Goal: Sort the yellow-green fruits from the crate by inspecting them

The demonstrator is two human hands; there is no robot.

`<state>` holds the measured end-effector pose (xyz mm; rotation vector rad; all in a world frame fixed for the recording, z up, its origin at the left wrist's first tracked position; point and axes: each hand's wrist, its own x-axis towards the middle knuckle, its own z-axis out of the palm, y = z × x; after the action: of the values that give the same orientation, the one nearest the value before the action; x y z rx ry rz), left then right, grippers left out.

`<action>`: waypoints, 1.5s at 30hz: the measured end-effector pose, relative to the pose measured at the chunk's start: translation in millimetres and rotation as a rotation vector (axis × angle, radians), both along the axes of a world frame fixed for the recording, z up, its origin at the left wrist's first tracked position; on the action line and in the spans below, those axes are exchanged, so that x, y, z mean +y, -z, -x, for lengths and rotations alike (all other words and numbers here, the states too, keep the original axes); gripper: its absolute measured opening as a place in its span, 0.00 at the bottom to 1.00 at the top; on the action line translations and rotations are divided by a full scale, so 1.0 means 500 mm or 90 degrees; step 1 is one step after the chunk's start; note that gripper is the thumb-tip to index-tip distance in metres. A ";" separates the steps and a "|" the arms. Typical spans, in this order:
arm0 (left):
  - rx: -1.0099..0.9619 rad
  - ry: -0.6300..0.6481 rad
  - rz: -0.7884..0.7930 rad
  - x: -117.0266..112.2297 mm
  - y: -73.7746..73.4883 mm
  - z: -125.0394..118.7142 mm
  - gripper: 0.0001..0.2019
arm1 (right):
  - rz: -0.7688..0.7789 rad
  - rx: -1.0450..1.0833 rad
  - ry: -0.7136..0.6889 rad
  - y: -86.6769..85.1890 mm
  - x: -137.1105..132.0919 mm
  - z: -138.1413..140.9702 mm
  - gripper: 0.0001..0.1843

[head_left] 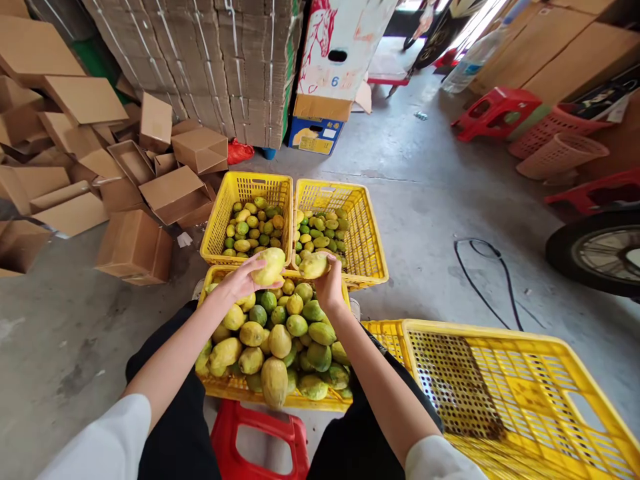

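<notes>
Yellow skin shows in both grips from where I watch: mid-frame, the left hand (246, 276) curls its fingers under and around a larger fruit (271, 265), the right hand (331, 283) closes its own on a smaller fruit (314, 265), both above the heaped crate (225, 385). I judge the step as sorting through fruit; next calls for secure grips, clear of the left back crate (214, 230) and right back crate (367, 233).

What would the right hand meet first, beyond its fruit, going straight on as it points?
Past that fruit, the right hand would likely meet the far right yellow crate, near its left side, though depth is unclear.
</notes>
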<state>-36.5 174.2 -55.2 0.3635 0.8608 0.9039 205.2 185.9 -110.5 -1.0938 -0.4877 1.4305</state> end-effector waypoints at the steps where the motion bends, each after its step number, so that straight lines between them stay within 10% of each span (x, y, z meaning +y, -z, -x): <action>1: -0.005 -0.032 0.021 0.000 -0.002 -0.009 0.24 | 0.047 0.070 0.010 -0.014 -0.002 0.004 0.18; 12: 0.005 -0.233 0.116 -0.015 -0.005 -0.061 0.12 | 0.264 0.348 -0.056 -0.111 -0.026 0.020 0.09; 32: 0.029 -0.143 0.247 -0.009 -0.025 -0.070 0.12 | 0.314 0.265 -0.010 -0.083 -0.021 0.040 0.08; 45: 0.011 -0.253 0.231 -0.010 -0.032 -0.070 0.14 | 0.283 0.288 -0.060 -0.063 -0.024 0.032 0.07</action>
<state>-1.3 169.2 -39.2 -0.1218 1.1128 1.0831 189.0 173.9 -79.2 -1.0501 0.1112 1.8593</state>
